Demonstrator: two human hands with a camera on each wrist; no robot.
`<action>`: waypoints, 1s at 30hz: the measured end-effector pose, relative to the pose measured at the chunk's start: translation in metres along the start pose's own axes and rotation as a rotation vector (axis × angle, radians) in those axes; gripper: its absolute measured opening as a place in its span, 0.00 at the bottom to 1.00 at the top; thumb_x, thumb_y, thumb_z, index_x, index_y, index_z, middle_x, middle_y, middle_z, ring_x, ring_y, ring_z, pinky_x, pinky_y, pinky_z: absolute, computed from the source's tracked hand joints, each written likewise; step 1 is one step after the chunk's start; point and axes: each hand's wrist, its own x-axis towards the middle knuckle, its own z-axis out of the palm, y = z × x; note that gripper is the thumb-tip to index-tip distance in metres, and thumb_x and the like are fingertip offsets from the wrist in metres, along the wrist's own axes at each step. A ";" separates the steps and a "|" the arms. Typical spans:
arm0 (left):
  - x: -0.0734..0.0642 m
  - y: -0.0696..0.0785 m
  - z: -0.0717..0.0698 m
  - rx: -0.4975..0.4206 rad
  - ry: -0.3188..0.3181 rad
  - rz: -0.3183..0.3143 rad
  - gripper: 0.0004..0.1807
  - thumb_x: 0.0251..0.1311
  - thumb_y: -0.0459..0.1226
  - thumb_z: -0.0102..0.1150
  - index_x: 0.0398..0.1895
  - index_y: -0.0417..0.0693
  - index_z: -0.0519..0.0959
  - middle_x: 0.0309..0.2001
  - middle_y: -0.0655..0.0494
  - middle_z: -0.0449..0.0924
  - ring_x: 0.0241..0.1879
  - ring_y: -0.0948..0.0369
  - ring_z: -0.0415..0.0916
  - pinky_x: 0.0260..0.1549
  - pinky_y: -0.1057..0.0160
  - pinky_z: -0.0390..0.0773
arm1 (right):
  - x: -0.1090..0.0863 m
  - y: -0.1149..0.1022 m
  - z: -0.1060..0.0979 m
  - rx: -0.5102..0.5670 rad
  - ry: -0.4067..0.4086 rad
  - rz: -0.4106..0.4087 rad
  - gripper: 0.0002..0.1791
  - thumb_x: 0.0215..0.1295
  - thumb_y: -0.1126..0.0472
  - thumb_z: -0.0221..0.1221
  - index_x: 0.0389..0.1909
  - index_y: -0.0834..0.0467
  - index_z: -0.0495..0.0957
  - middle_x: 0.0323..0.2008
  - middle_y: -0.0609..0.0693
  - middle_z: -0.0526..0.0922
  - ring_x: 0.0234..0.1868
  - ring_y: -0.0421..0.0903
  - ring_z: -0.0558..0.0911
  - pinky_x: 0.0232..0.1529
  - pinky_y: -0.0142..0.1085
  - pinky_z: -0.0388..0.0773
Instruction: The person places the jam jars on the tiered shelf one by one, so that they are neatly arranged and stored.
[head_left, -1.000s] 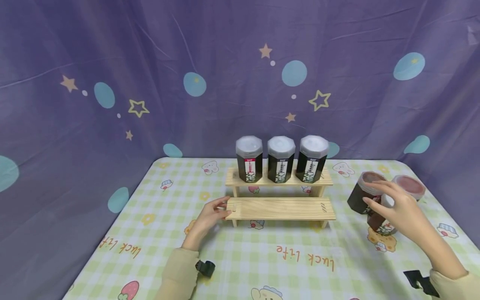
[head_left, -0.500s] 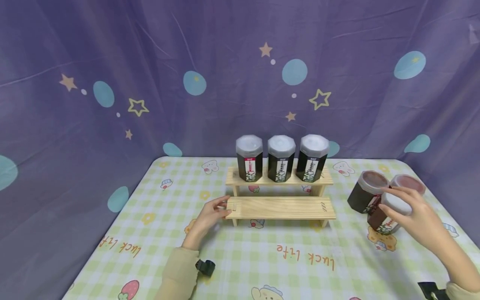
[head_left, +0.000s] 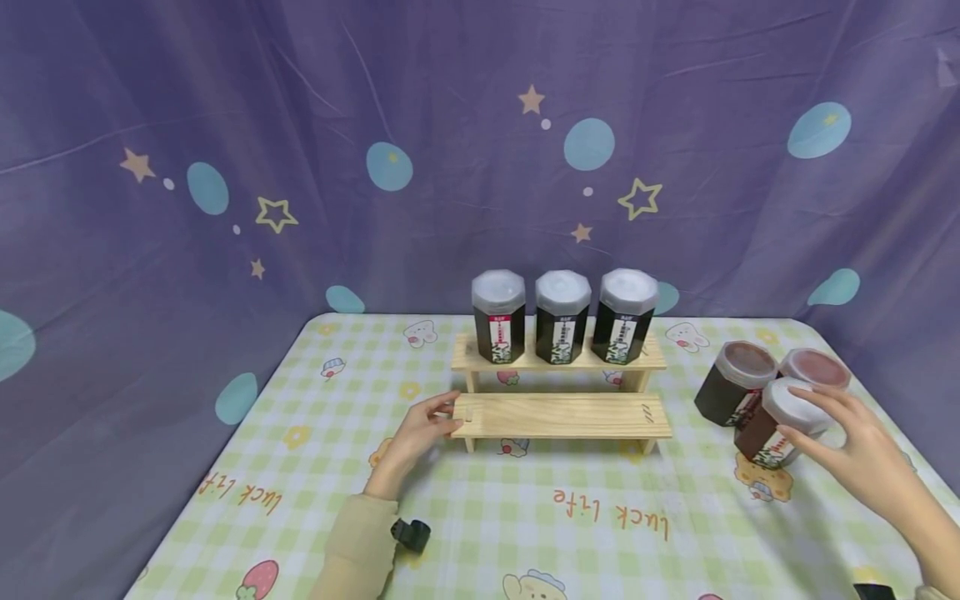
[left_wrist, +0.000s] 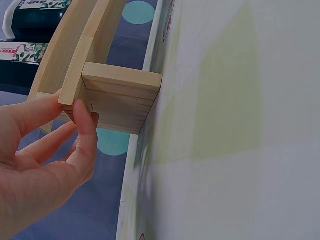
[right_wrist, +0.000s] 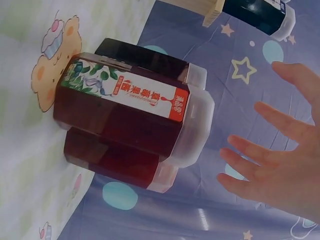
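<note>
At the left end of a two-tier wooden rack [head_left: 562, 415], my left hand [head_left: 416, 429] pinches the lower shelf's corner between thumb and fingers, as the left wrist view shows closely. My right hand [head_left: 862, 442] is beside the front jar [head_left: 767, 435] of a group of three on the right. In the right wrist view its fingers are spread, apart from the white lid [right_wrist: 195, 127]. That jar is dark red with a white and red label. Behind it stand a dark jar [head_left: 723, 396] and a pinkish-lidded jar [head_left: 817, 367], partly hidden.
Three dark jars with white lids stand in a row on the upper shelf, the middle jar [head_left: 561, 329] between two others. A green checked cloth [head_left: 315, 475] covers the table. A purple curtain [head_left: 450, 225] hangs behind and along the sides.
My right hand has drawn rightward and slightly toward me, uncovering the front jar's lid. The jars, the rack and my left hand stay where they were.
</note>
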 end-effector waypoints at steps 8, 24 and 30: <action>0.001 0.001 -0.001 -0.009 0.000 -0.002 0.27 0.51 0.25 0.55 0.57 0.30 0.64 0.42 0.37 0.70 0.27 0.63 0.72 0.34 0.49 0.76 | -0.004 0.007 0.001 -0.008 -0.001 0.031 0.33 0.56 0.59 0.59 0.59 0.69 0.60 0.56 0.77 0.53 0.57 0.76 0.49 0.47 0.71 0.44; 0.000 0.001 0.000 -0.018 -0.001 0.000 0.26 0.51 0.25 0.55 0.56 0.29 0.65 0.41 0.37 0.70 0.26 0.64 0.72 0.35 0.47 0.76 | 0.000 0.025 0.011 0.013 0.048 0.030 0.35 0.55 0.60 0.59 0.59 0.72 0.57 0.55 0.80 0.50 0.56 0.76 0.48 0.48 0.71 0.44; 0.000 0.000 0.000 -0.018 -0.002 0.002 0.26 0.51 0.25 0.55 0.57 0.29 0.65 0.41 0.37 0.70 0.25 0.64 0.71 0.35 0.46 0.75 | 0.003 0.030 0.016 0.008 0.060 0.038 0.34 0.55 0.61 0.59 0.58 0.73 0.58 0.52 0.81 0.53 0.54 0.76 0.50 0.45 0.70 0.48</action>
